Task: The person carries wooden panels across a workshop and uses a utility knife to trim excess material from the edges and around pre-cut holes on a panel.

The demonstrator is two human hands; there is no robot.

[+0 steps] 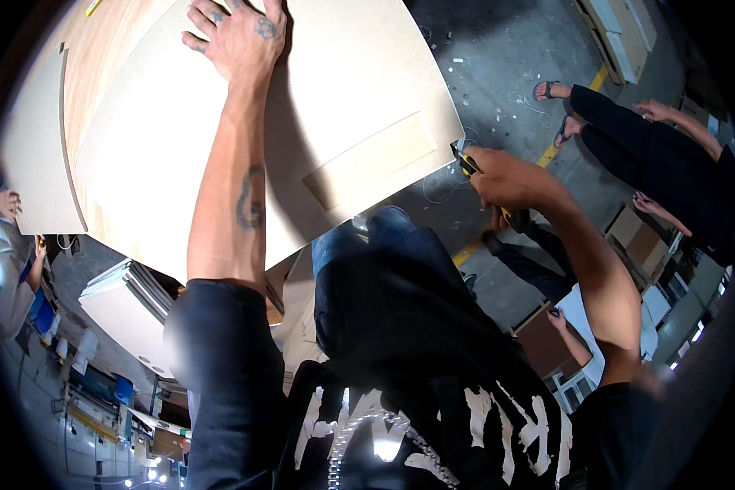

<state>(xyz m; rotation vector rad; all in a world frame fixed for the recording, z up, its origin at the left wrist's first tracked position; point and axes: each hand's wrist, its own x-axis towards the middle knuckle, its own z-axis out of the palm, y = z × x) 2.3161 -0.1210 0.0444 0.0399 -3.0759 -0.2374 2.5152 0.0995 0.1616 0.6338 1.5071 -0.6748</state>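
Observation:
A large pale flat board [343,90] lies in front of me, its near edge by my waist. My left hand [241,37] rests on its far part, fingers spread and palm down, holding nothing. Along the near edge, a slightly darker rectangular patch [367,163] shows on the board. My right hand [502,180] is closed round a yellow and black utility knife [469,163], whose front end meets the board's near right corner. Whether the blade is in the board is too small to tell. Under the board is a wood-grain surface [65,122].
At the left, another person's hand [6,202] is at a narrow grey panel [45,155]. A stack of white panels [126,314] stands at the lower left. On the right are people in dark trousers [629,147], a yellow floor line [547,155], stacked boards [621,37] and scraps on the floor.

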